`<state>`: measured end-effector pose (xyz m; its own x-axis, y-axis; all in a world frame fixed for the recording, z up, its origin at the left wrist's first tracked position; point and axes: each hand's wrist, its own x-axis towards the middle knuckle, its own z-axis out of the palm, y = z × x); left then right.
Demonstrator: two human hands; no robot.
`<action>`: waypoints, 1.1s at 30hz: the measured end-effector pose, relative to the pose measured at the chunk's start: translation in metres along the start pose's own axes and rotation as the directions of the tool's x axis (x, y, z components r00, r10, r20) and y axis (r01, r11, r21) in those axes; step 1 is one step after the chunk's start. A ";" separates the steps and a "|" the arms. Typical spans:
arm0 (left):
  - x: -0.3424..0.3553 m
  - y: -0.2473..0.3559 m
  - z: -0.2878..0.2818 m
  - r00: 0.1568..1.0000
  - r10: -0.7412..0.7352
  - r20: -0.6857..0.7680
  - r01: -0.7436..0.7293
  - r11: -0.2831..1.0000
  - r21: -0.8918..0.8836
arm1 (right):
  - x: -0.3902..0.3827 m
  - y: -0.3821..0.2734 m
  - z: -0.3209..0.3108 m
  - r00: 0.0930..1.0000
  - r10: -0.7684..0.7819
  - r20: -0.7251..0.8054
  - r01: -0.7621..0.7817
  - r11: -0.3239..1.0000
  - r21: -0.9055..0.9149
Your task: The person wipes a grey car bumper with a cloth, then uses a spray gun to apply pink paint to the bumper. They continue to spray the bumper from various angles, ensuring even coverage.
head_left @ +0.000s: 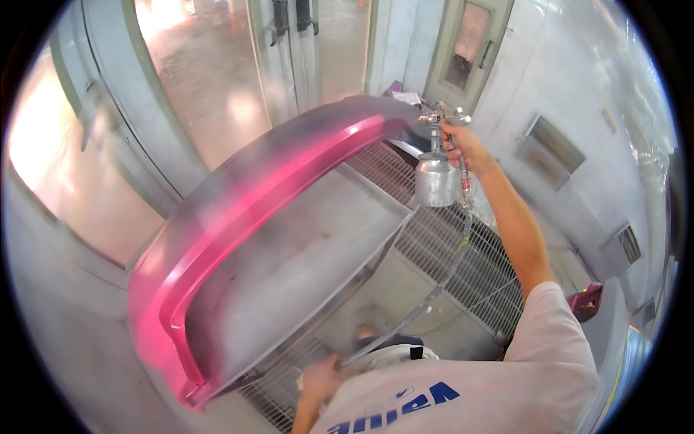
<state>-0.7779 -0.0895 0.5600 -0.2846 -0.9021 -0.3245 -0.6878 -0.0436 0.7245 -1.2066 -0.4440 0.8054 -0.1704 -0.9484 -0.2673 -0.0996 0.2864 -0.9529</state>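
Observation:
My right hand [463, 148] grips a metal spray gun [437, 123] at the right end of a long curved panel [253, 202]. The gun's silver cup [436, 181] hangs beneath it. An air hose [444, 282] runs from the gun's handle down toward my waist, where my left hand [325, 376] is closed on it. The panel looks like a bumper, patchy pink and grey, with a pink lower ridge.
Under the panel are a grey sheet [289, 275] and metal grating [426, 253]. Glazed doors [195, 87] line the back left, a narrow door [455, 58] the back right. Wall vents [549, 150] and a dark red part [585, 302] are at right.

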 end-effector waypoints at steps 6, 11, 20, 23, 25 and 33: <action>-0.007 -0.026 -0.018 0.945 -0.016 -0.326 0.034 0.998 0.049 | 0.002 0.048 0.014 0.911 -0.185 -0.368 0.127 0.976 -0.177; -0.034 -0.064 -0.015 0.871 -0.188 -0.455 0.171 0.982 -0.079 | -0.087 0.090 0.113 0.924 -0.352 -0.152 0.317 0.924 -0.215; -0.082 -0.135 -0.020 0.891 -0.094 -0.445 0.087 0.996 -0.035 | -0.184 0.103 0.196 0.820 -0.207 0.534 0.281 0.958 -0.060; -0.088 -0.143 -0.015 0.885 -0.121 -0.450 0.096 0.992 -0.078 | -0.168 0.100 0.186 0.907 -0.054 0.418 0.089 0.994 -0.066; -0.089 -0.135 -0.014 0.868 -0.191 -0.458 0.124 0.977 -0.174 | -0.144 0.109 0.167 0.959 0.004 0.284 -0.001 1.000 -0.010; -0.056 -0.099 -0.003 0.844 -0.246 -0.477 0.129 0.956 -0.265 | -0.078 0.092 0.098 0.995 0.044 0.088 -0.068 0.954 0.291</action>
<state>-0.6917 -0.0362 0.5085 0.2473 -0.9553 -0.1619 -0.5171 -0.2714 0.8118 -1.1063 -0.3571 0.7241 -0.0876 -0.9433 -0.3203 0.2015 0.2981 -0.9330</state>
